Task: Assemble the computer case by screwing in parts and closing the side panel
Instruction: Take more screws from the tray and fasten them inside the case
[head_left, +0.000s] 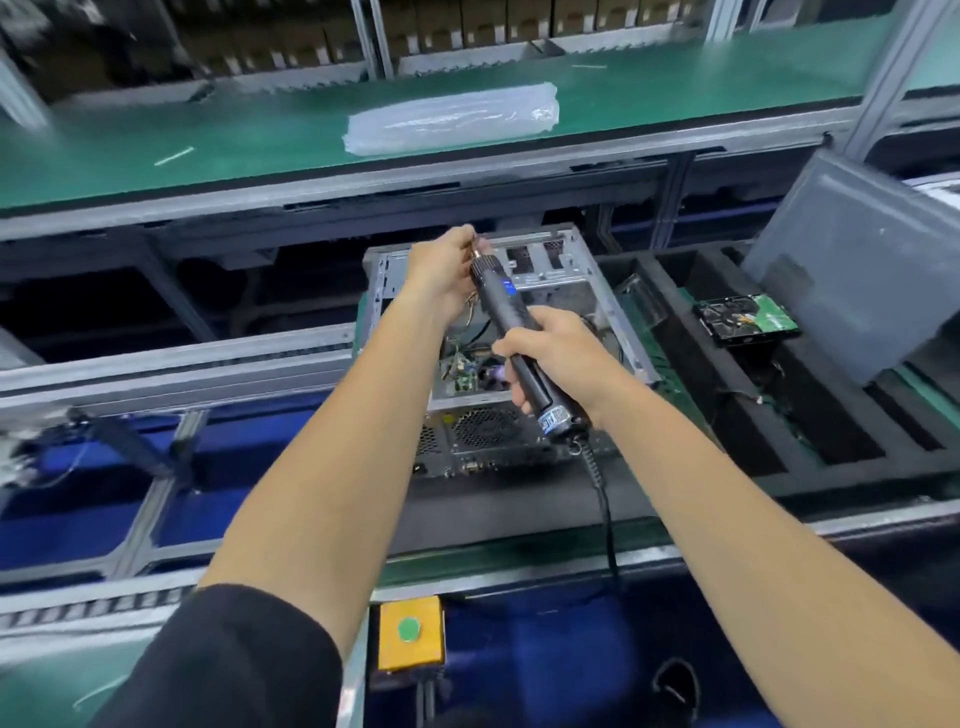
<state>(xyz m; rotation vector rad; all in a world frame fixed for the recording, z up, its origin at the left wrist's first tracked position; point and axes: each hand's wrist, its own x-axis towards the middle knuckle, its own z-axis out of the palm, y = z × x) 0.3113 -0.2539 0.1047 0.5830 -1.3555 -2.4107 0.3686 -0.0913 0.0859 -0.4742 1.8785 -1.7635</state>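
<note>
An open metal computer case (561, 283) lies on the black conveyor pad, its circuit board and wires showing inside. My right hand (553, 358) grips the rear of a black electric screwdriver (501, 306), which slants up and to the left above the case. My left hand (441, 273) pinches the screwdriver's metal tip at its far end; whether a screw sits there is hidden by the fingers. A grey side panel (852, 265) leans tilted at the right.
A hard drive (745, 318) lies in a black foam tray (701, 395) right of the case. A clear plastic bag (452, 120) rests on the green upper shelf. A yellow box with a green button (410, 631) sits at the bench front. The screwdriver's black cable (605, 514) hangs toward me.
</note>
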